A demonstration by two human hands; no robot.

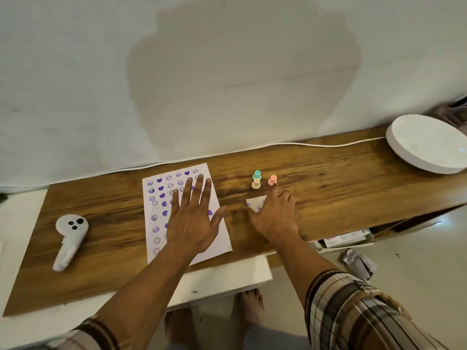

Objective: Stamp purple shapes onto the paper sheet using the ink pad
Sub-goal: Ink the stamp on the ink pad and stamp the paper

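The paper sheet (156, 223) lies flat on the wooden tabletop (328, 173), already carrying columns of purple smiley faces and hearts. The left hand (193, 218) is pressed palm-down on it, fingers spread wide, gripping nothing, just pinning the sheet. It covers the middle and right part of the page, so I can't tell how far the prints run under it.

The right hand (275, 213) is just to the right of the sheet, also flat and fingers apart, lying over the ink pad (255, 201). Only a pale corner of the pad with purple smudges shows past the fingers. It isn't pinching or clamping anything that I can see.

Just beyond that hand stand three little stamps, all upright: a teal stamp (257, 174), a cream stamp (256, 184) right in front of it and touching or nearly so, and a pink stamp (272, 180) beside them, close to the index fingertip.

As for containers: below the table edge on the right there's an open white box (346, 242) with what look like papers or packets inside, too blurry to say more. Crumpled paper (358, 262) sits on the floor near it.

Off to the left on the wood lies a white controller (70, 239) with dark buttons. At the far right a round white disc (427, 144) rests on the table, and a white cable (316, 144) runs along the back edge by the wall.
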